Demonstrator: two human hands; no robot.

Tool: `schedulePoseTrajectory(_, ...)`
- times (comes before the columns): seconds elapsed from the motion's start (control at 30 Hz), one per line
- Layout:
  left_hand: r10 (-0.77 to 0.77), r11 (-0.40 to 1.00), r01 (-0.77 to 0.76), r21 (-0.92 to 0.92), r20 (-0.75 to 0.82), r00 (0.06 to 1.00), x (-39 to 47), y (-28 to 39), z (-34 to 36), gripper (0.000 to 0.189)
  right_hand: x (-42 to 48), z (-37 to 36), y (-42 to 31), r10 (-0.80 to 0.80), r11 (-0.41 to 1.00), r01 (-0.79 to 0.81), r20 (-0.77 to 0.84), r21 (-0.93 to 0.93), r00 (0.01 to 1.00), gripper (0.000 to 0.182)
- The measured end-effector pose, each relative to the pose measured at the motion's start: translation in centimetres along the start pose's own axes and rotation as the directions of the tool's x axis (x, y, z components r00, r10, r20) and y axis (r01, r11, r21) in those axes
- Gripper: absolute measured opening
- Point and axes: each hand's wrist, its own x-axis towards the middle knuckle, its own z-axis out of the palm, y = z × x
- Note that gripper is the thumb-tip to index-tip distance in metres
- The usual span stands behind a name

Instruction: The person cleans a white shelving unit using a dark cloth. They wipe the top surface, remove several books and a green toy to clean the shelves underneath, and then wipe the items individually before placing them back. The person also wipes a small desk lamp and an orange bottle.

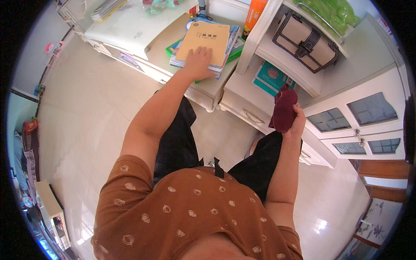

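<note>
My left hand [199, 63] lies with fingers spread on a tan exercise book [208, 39], the top of a stack of books and papers. Under the stack, green-edged items [236, 56] stick out on the low cabinet top. In my right hand [296, 122] is a folded dark red cloth [284, 110], held in front of the shelf unit. Just beyond the cloth, a teal booklet or card [272, 77] lies in the lower shelf.
A beige handbag with dark trim [307, 41] sits on the shelf above. An orange cylinder [255, 16] stands behind the books. Glass-paned cabinet doors [372, 109] are at the right. A glossy white surface [130, 32] with papers [107, 9] is at the upper left.
</note>
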Motion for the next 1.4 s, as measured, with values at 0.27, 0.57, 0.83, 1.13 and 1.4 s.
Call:
schedulePoseTrajectory(0.27,-0.38,0.919,0.376,-0.121,-0.013,0.925,4.0,-5.0,3.0,0.087,0.3,0.3,1.1,0.049,0.997,-0.048,0.01,-0.056,0.999,0.049)
schedulePoseTrajectory(0.57,-0.711,0.639,0.733,-0.233,0.183,0.679,5.2,-11.7,4.0,0.062,1.9,0.1,2.1,0.071,0.993,-0.069,0.022,-0.095,0.997,0.048)
schedulePoseTrajectory(0.83,-0.723,0.628,0.69,-0.36,0.061,0.689,4.6,-13.3,4.8,0.027,2.5,0.4,2.6,0.106,0.985,-0.101,0.034,-0.138,0.994,0.039)
schedulePoseTrajectory(1.13,-0.63,0.208,0.48,-0.852,0.259,0.732,1.1,-10.4,0.4,0.024,2.1,1.2,2.6,0.186,0.977,-0.182,0.027,-0.115,0.982,0.03)
schedulePoseTrajectory(1.4,-0.34,-0.441,0.309,-0.843,0.475,0.811,-10.1,0.5,2.7,0.039,2.1,1.5,2.6,0.025,1.0,-0.025,-0.032,-0.01,0.999,0.038)
